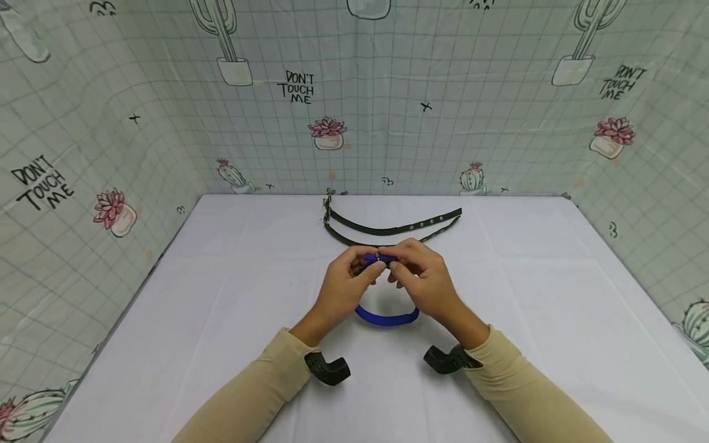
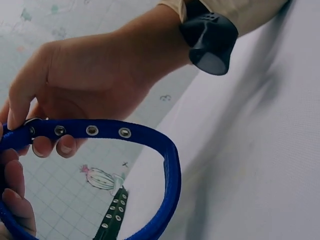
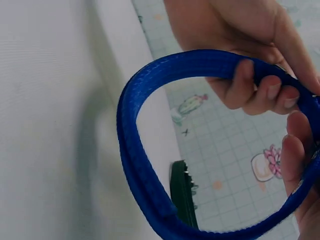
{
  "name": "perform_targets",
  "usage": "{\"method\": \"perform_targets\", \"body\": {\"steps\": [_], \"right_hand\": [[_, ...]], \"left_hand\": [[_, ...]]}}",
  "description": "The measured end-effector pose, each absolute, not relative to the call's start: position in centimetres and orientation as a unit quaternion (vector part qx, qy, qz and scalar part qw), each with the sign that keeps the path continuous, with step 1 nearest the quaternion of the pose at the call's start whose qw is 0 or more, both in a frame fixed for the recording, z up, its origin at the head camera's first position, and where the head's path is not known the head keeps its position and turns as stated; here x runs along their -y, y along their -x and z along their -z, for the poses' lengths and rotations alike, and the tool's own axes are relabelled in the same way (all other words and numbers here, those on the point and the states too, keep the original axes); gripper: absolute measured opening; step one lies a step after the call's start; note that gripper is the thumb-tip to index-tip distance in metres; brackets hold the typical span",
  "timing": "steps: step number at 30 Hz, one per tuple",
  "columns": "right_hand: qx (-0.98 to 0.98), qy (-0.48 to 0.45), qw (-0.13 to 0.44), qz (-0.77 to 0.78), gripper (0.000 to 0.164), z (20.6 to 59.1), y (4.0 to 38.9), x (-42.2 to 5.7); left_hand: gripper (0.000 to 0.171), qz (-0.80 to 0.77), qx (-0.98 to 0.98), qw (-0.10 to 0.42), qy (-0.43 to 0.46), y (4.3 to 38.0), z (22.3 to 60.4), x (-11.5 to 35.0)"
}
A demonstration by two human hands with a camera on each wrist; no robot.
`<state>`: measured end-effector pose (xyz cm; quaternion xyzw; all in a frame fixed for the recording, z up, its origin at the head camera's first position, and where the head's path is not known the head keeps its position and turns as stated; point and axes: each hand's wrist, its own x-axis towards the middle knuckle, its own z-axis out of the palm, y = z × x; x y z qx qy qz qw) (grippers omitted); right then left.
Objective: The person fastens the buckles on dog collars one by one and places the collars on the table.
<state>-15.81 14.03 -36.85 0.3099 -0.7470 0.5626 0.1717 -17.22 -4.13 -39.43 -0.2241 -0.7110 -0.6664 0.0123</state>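
A blue collar (image 1: 386,319) hangs as a closed loop between the two hands, with its lower curve toward the person. My left hand (image 1: 344,282) pinches one side of its top between thumb and fingers. The right hand (image 1: 425,280) pinches the other side, thumbs and fingertips nearly meeting at the metal fitting there. Metal-ringed eyelets (image 2: 92,130) run along the blue band in the left wrist view. A doubled-over section of the band (image 3: 145,185) shows in the right wrist view. Fingers partly hide the fitting.
Dark green straps with metal eyelets (image 1: 382,232) lie just beyond the hands, buckles at their left end. White cloth covers the table (image 1: 221,295). A patterned curtain (image 1: 382,135) stands at the back and sides. Each wrist wears a black device.
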Motion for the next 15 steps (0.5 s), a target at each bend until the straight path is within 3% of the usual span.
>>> {"method": "perform_targets", "body": {"steps": [8,15], "right_hand": [[0.758,-0.290,0.108,-0.574,0.036,38.6,17.2,-15.2],[0.771,-0.265,0.048,-0.577,0.029,38.6,17.2,-15.2]], "left_hand": [[0.020,0.687,0.694,0.012,0.215,17.3,39.4,4.1],[0.019,0.671,0.700,-0.014,0.246,17.3,39.6,4.1]]}}
